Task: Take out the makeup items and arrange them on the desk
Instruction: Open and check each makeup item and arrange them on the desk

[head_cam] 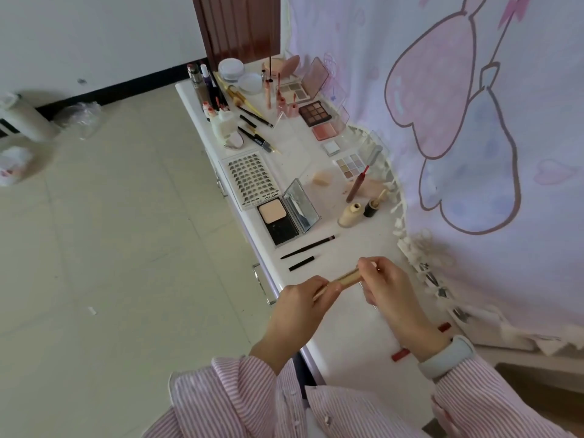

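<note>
Gripping gold tube [346, 277], both hands

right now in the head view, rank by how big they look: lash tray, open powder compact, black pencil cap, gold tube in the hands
1. lash tray
2. open powder compact, a close second
3. gold tube, partly hidden by the left hand and right hand, and nearer the camera
4. black pencil cap

Gold tube [346, 277], white desk [344, 251], pink-and-white striped sleeves [240, 393], lilac heart-print curtain [474, 90]
</note>
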The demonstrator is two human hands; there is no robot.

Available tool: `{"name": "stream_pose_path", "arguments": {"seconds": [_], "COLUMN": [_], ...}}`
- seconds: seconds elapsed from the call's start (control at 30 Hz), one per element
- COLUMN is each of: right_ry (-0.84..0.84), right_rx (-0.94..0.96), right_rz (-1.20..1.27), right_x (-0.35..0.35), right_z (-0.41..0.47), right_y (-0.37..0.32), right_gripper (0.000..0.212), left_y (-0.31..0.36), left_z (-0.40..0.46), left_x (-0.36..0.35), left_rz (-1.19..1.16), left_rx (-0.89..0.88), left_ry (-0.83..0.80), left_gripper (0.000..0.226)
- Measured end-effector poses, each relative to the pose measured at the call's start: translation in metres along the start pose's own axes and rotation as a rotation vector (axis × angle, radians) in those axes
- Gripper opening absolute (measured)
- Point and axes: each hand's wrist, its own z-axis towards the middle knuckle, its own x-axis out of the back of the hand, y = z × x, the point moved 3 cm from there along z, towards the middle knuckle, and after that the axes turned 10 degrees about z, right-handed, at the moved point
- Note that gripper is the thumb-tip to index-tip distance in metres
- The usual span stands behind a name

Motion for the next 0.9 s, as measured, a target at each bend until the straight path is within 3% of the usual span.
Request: {"name": "stream_pose_path", "arguments": {"seconds": [0.17,0.23,0.33,0.4,0.47,0.6,0.7,0.77,0.83,0.9], "right_ry": [-0.053,-0.061,-0.045,-0.039,-0.038,-0.122,-0.110,-0.089,-0.092,-0.096], "right_rx": [0.102,0.107,0.051,0.002,0.029,0.142,0.046,-0.014,-0.022,0.000], "right_rz": [-0.032,-0.031,-0.002,0.075,0.109,0.070,0.150,0.194,0.215,0.221], "right_x": [0.001,0.002,0.004,0.005,0.007,0.009,0.013,0.016,0.017,0.019], "right_z": [-0.006,-0.006,-0.003,-0.002,-0.002,-0.006,-0.003,-0.001,-0.002,-0.002], "right_y": [-0.001,0.000,0.001,0.001,0.001,0.001,0.007,0.009,0.010,0.009], "right_gripper": [0.014,0.012,0.013,0.016,0.018,0.018,0.019,0.019,0.019,0.019], "left_y": [-0.002,-0.004,-0.003,-0.003,-0.003,-0.002,-0.001,-0.002,0.000,-0.001], "left_z": [-0.001,0.000,-0.001,-0.003,-0.004,-0.004,-0.004,-0.004,-0.004,-0.002], "left_x": [0.001,0.003,0.003,0.004,0.007,0.012,0.019,0.020,0.020,0.017], "left_rz": [-0.200,-0.161,-0.158,-0.219,-0.217,-0.207,-0.243,-0.246,-0.219,-0.205], "left_rx": [0.152,0.130,0.106,0.117,0.106,0.143,0.097,0.061,0.076,0.152], "left_ry": [-0.220,-0.255,-0.205,-0.102,-0.041,-0.139,-0.110,-0.075,-0.053,-0.075], "left_gripper": [0.036,0.032,0.009,0.021,0.010,0.032,0.002,0.021,0.008,0.023]}}
